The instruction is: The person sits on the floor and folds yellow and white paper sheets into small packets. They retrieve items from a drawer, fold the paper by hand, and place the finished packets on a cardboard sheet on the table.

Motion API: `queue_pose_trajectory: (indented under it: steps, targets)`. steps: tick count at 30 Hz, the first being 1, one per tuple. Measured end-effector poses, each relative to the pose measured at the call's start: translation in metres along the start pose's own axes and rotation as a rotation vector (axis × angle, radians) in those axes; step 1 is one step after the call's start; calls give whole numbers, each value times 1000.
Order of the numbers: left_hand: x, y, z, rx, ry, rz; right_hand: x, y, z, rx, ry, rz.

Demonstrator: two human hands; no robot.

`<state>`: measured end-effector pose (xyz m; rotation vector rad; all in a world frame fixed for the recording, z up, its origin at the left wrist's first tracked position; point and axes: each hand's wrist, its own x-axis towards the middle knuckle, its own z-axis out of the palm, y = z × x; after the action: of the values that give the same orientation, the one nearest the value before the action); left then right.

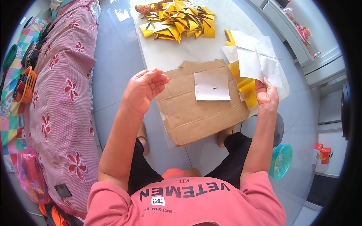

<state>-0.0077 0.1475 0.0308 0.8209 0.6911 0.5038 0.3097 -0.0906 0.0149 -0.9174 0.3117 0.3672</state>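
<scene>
My left hand [147, 89] hovers over the left edge of a brown cardboard sheet [195, 121]. Its fingers are loosely curled and apart, and nothing shows between them. On the cardboard lies a folded white paper square [210, 84] with a small dark sliver on top. At the right, my right hand [265, 91] pinches the lower edge of a white paper sheet [250, 63] between thumb and fingers. Around and under that sheet are more creased white sheets [267, 50] and gold foil paper [246, 90], some of it against the hand.
A pile of folded gold paper pieces [181, 21] covers the table's [158, 56] far end, beside a cut pomegranate [142, 8]. A pink flowered cover [65, 93] runs along the left, with a phone [62, 190] on it. A turquoise basket [281, 161] stands at right.
</scene>
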Motion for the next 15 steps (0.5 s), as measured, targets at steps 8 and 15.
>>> queue_pose_trajectory:
  steps: [8, 15]
  targets:
    - [-1, -2, -1, 18, -14, -11, -42, 14, 9, -233, -191, 315]
    - [-4, -4, 8, 61, 5, -30, -85, 57, 1, -1427, -667, -470]
